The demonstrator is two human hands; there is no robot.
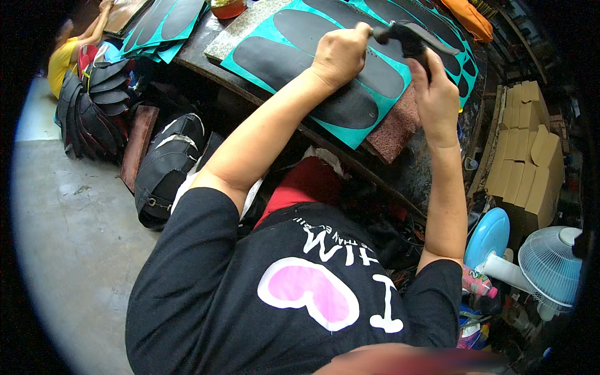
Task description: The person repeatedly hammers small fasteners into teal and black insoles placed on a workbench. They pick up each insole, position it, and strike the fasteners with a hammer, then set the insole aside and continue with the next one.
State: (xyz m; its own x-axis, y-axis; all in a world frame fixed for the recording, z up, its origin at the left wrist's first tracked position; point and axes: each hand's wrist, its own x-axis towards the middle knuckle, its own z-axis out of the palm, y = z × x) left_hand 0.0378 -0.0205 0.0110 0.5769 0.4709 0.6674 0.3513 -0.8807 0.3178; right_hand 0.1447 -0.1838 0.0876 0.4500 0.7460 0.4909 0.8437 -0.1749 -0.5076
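Observation:
My right hand (435, 94) is wrapped round the handle of a hammer, fingers closed. The hammer's dark head (406, 41) is raised above the bench, blurred, close to my left fist. My left hand (342, 55) is closed in a fist, with a small dark end poking out by the hammer head; what it grips is mostly hidden. Beneath both hands lie teal sheets (353, 134) bearing black sole-shaped pieces (347, 105). A grey curved strip (431, 39) shows just behind the hammer. Under my right wrist is a mottled reddish-brown slab (395, 128).
A pale stone slab (240, 39) and more teal sheets (167, 25) lie on the dark bench. Left stand a bundle of black soles (94, 112) and a black bag (167, 172). A person in a yellow top (60, 65) sits beyond. Right are cardboard boxes (522, 150) and a fan (550, 269).

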